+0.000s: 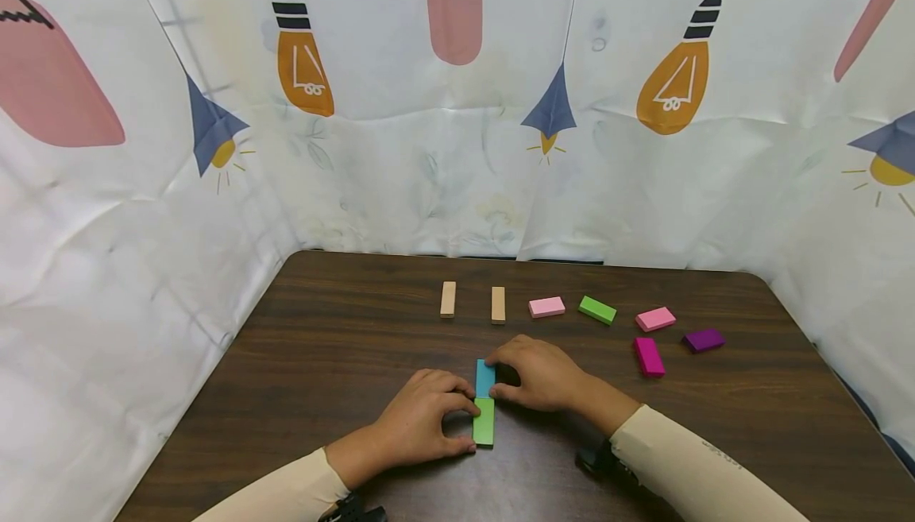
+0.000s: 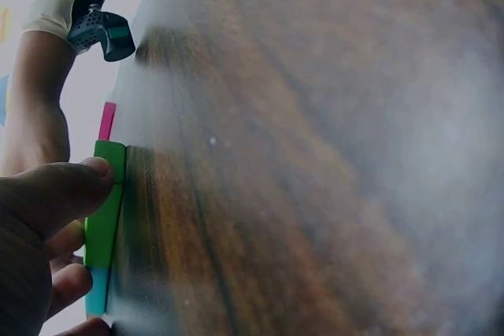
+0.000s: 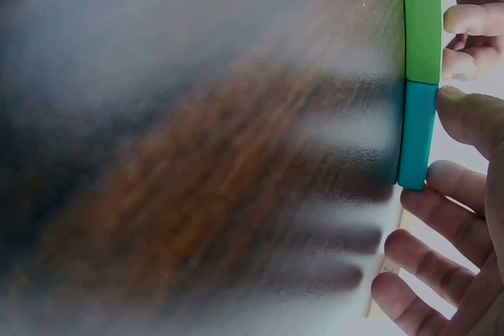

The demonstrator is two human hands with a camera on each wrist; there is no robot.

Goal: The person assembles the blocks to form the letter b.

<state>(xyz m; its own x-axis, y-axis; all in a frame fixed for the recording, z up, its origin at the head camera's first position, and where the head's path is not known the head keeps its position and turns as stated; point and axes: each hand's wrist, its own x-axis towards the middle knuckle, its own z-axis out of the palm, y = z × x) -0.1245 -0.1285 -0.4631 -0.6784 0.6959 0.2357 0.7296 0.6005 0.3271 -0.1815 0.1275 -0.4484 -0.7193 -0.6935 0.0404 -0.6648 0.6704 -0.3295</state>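
From nine o'clock, the left hand [image 1: 422, 417] grips the light-green block [image 1: 484, 428] with thumb and fingers, seemingly to steady it on the wood-grain table [image 1: 300, 371]. The right hand [image 1: 542, 375] holds the blue block [image 1: 485, 379] from three o'clock, likely keeping it flush against the green one's twelve-o'clock end.

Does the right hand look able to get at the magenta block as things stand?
Probably yes: the right hand touches the blue block, but nothing seems to stand between it and the magenta block. It would first have to leave the blue one.
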